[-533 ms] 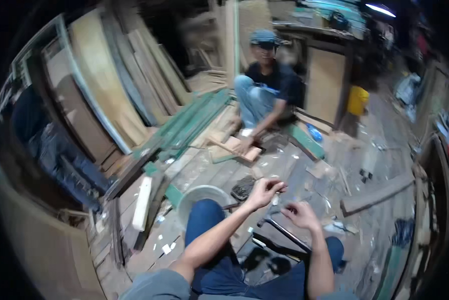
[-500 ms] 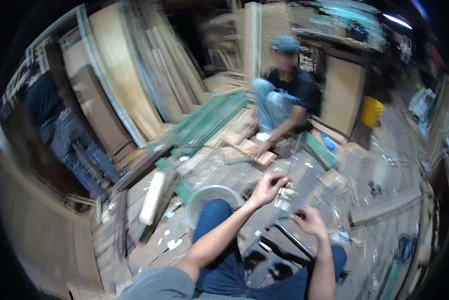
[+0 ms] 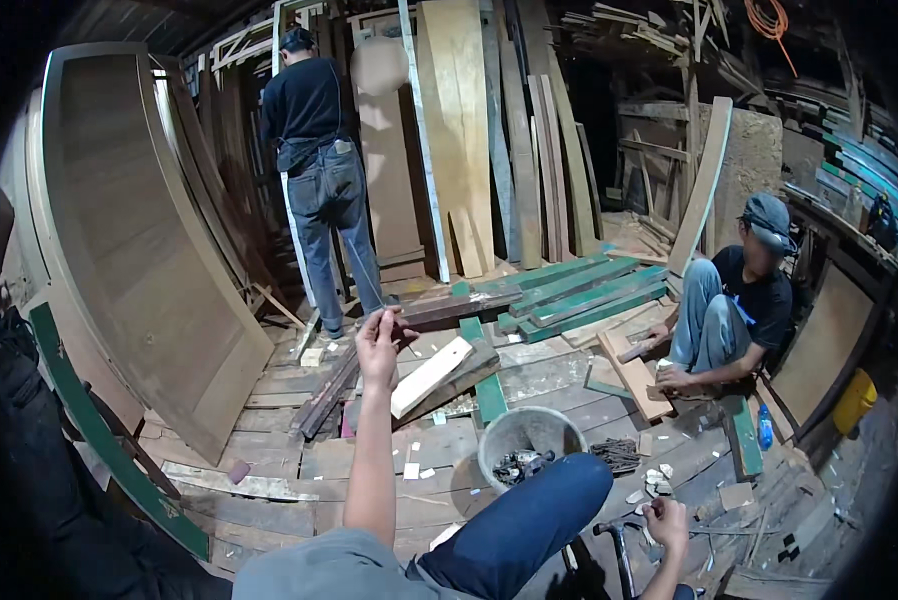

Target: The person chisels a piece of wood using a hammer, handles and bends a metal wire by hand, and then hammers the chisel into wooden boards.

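My left hand (image 3: 377, 350) is raised well out in front, its fingers pinched on a thin wire-like piece (image 3: 366, 265) that slants up from the fingertips. The piece is too fine to name for sure. Low at the right, my right hand (image 3: 666, 525) is closed with curled fingers; whatever may be in it is hidden. Close beside that hand, a hammer (image 3: 624, 560) with a dark handle stands near my legs. A grey bucket (image 3: 534, 430) with metal bits inside sits just beyond my knee. Several thin dark metal pieces (image 3: 617, 455) are heaped beside it.
A co-worker (image 3: 739, 310) squats at the right over a wooden plank (image 3: 634, 380). Another person (image 3: 314, 170) stands with back turned. Green boards (image 3: 589, 295) and a pale wood block (image 3: 431, 378) lie ahead. A large door panel (image 3: 134, 230) leans at left.
The view has swung left. My left hand has moved away from the right hand, out to the left and higher. My right hand stays low near the hammer.
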